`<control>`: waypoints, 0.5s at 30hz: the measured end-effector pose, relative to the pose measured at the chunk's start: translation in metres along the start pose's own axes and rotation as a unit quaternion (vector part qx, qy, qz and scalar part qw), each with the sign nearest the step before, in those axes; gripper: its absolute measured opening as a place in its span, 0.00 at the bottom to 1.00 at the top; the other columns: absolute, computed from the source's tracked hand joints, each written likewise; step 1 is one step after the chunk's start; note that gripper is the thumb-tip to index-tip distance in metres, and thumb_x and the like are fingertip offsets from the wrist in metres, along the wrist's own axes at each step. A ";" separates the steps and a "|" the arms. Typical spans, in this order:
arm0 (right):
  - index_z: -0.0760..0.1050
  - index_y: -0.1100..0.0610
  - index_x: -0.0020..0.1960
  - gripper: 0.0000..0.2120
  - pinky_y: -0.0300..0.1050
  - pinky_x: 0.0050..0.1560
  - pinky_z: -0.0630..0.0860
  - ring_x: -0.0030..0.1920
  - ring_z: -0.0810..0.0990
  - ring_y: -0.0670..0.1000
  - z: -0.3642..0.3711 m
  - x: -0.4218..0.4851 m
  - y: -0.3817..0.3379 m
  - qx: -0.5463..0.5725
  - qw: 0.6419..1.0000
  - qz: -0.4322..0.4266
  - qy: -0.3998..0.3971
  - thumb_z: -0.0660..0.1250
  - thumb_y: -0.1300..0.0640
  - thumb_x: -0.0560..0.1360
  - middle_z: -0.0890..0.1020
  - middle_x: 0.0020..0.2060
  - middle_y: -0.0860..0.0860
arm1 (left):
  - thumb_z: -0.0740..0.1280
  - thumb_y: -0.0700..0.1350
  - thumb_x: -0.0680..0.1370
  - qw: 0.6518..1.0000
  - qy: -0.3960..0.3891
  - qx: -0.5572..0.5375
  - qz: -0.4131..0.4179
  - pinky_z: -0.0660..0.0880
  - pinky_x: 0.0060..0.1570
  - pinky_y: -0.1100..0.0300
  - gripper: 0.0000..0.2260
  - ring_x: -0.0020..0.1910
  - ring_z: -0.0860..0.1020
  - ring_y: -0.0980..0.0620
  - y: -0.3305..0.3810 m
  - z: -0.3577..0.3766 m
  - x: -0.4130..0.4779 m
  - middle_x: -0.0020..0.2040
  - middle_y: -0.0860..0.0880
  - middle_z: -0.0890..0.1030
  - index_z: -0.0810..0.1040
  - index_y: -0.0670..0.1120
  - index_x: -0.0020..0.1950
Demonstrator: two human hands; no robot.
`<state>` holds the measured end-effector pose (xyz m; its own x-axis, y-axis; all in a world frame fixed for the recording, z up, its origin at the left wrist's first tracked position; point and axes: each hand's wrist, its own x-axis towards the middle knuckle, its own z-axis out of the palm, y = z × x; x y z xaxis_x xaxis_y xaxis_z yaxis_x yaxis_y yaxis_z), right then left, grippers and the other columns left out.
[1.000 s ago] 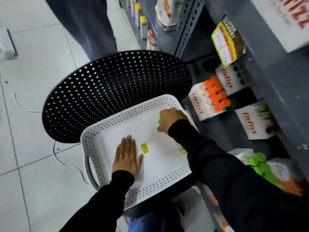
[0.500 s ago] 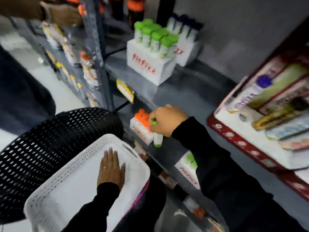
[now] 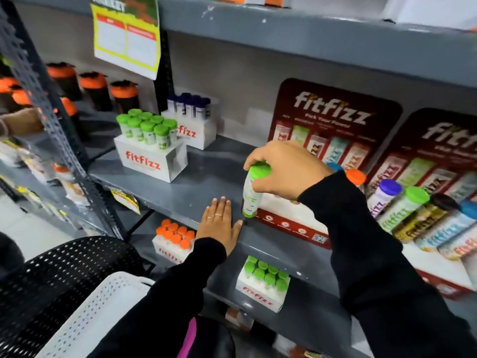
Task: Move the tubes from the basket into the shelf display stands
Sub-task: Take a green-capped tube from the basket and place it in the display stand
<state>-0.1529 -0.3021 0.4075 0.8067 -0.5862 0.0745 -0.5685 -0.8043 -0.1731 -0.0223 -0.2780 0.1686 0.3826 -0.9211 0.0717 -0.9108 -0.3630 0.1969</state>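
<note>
My right hand [image 3: 286, 170] grips a green-capped white tube [image 3: 251, 193] by its cap, holding it upright just above the grey middle shelf [image 3: 196, 187], in front of a red display stand [image 3: 291, 223]. My left hand [image 3: 219, 223] lies flat and open on the shelf's front edge, just left of the tube. The white perforated basket [image 3: 103, 306] sits at the bottom left, partly hidden by my left sleeve. A white stand with several green-capped tubes [image 3: 151, 148] is on the shelf to the left.
A black perforated stool [image 3: 51, 275] holds the basket. Lower shelf carries an orange-capped stand [image 3: 174, 240] and a green-capped stand [image 3: 263, 282]. A purple-capped stand [image 3: 192, 120] and orange-lidded shakers [image 3: 95, 89] stand at the back. Another person's hand [image 3: 20, 122] shows at far left.
My right hand lifted the green-capped tube out of the basket and up to the middle shelf. My left hand left the basket and now rests on the shelf edge. The view tilted up.
</note>
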 end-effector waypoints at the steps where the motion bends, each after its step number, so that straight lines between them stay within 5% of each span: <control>1: 0.79 0.51 0.55 0.13 0.38 0.38 0.66 0.35 0.72 0.46 -0.002 -0.002 0.005 0.002 1.000 0.006 0.006 0.69 0.56 0.71 0.74 0.43 0.49 | 0.39 0.58 0.76 1.000 -0.005 0.013 0.001 0.46 0.73 0.52 0.32 0.76 0.49 0.46 0.004 0.004 0.001 0.77 0.43 0.52 0.52 0.40 0.75; 3: 0.81 0.50 0.51 0.09 0.39 0.43 0.66 0.43 0.72 0.49 -0.002 -0.003 0.014 0.010 0.999 0.019 0.033 0.70 0.52 0.71 0.73 0.43 0.49 | 0.32 0.59 0.72 0.999 -0.008 0.031 -0.002 0.46 0.73 0.53 0.37 0.76 0.50 0.47 0.006 0.007 0.000 0.77 0.45 0.53 0.53 0.41 0.75; 7: 0.82 0.51 0.43 0.04 0.41 0.45 0.70 0.47 0.74 0.49 -0.001 -0.002 0.025 0.024 0.997 0.038 0.060 0.69 0.52 0.73 0.78 0.43 0.49 | 0.35 0.58 0.73 1.000 -0.009 0.023 -0.009 0.47 0.73 0.53 0.35 0.76 0.50 0.47 0.007 0.007 0.001 0.77 0.46 0.53 0.54 0.42 0.75; 15: 0.78 0.55 0.60 0.16 0.37 0.52 0.67 0.60 0.74 0.51 -0.008 -0.002 0.034 0.036 0.997 0.050 0.053 0.69 0.62 0.72 0.81 0.58 0.51 | 0.45 0.56 0.81 1.000 -0.019 0.017 -0.014 0.45 0.73 0.54 0.27 0.76 0.49 0.48 0.008 0.004 -0.001 0.77 0.48 0.52 0.52 0.44 0.76</control>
<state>-0.1754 -0.3293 0.4090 0.7227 -0.6735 0.1555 -0.6295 -0.7342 -0.2544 -0.0311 -0.2808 0.1658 0.4025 -0.9150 0.0285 -0.9047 -0.3929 0.1648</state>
